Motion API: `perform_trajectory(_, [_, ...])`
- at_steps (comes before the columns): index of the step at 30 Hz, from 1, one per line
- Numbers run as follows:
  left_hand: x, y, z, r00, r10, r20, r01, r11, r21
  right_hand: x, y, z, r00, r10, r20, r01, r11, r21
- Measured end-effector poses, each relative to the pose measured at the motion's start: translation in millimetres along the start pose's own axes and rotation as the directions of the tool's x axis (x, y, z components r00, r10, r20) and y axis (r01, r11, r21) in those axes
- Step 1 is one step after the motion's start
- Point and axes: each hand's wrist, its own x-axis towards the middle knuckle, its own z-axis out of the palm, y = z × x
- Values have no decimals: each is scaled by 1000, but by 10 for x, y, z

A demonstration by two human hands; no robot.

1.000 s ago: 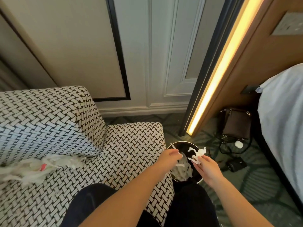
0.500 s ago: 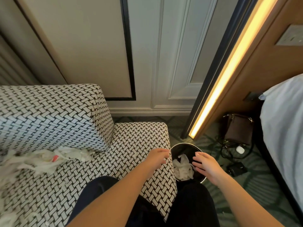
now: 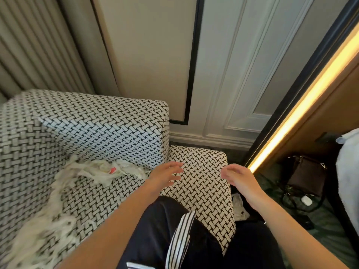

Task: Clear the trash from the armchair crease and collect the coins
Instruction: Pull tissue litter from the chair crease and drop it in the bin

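Head view, looking down onto a black-and-white woven armchair (image 3: 101, 127).

Left hand (image 3: 167, 174) poised over the seat, fingers spread and straight, holding nothing. Right hand (image 3: 239, 177) out past the seat's right edge, fingers apart and loosely curled, likewise empty.

White shredded trash (image 3: 97, 171) lying in the crease, its near end just left of the left hand, a small red scrap (image 3: 112, 170) caught in it. No coins visible; possibly buried beneath.

Likely to tear if tugged from one end, leaving shreds wedged deep in the crease. Could sweep hidden coins away with the strands if scooped up in a hurry, or push them deeper. Could also shed loose bits onto the carpet (image 3: 330, 235) in carrying.

Long and ragged, bent like an L: one leg along the backrest crease, pointing right toward the left hand; the other down the left-side crease toward the lower left corner, blurred there.
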Motion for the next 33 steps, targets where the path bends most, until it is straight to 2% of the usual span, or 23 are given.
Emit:
perform_trajectory(5, [-294, -208, -732, 988, 65, -138, -71, 997, -36, -215, -347, 763, 960, -165, 227, 205, 965, -162])
perform_trajectory(11, [-739, -649, -1452, 947, 90, -309, -110, 993, -50, -492, -533, 1710, 861, -231, 453, 343, 922, -181])
perform_trajectory(14, [-997, -926, -1737, 913, 54, -405, -99, 991, -90, -602, -522, 2231, 825, -225, 519, 359, 917, -173])
perform_trajectory(19, [-1291, -1323, -1950, 871, -45, -490, -56, 980, -191, -698, -344, 2833, 796, -193, 574, 393, 886, -247])
perform_trajectory(23, [-1481, -1639, -2047, 815, -131, -565, -18, 968, -250, -780, -115, 3151, 730, -132, 671, 473, 806, -356])
perform_trajectory(26, [-1566, -1866, -2059, 783, -165, -599, 5, 966, -258, -818, 65, 3295, 691, -76, 719, 549, 702, -454])
perform_trajectory(28, [-1587, -1972, -2035, 708, -103, -699, -3, 989, -149, -819, 140, 3336, 673, -57, 737, 605, 616, -504])
perform_trajectory(30, [-1590, -2037, -2019, 625, 6, -781, 21, 999, 24, -795, 182, 3345, 681, -66, 729, 615, 593, -520])
perform_trajectory(31, [-1574, -2066, -2016, 611, 64, -789, 29, 994, 104, -777, 196, 3348, 692, -84, 717, 609, 601, -517])
perform_trajectory(33, [-1511, -2124, -2020, 636, 170, -753, 76, 957, 280, -757, 201, 3352, 723, -130, 679, 602, 601, -526])
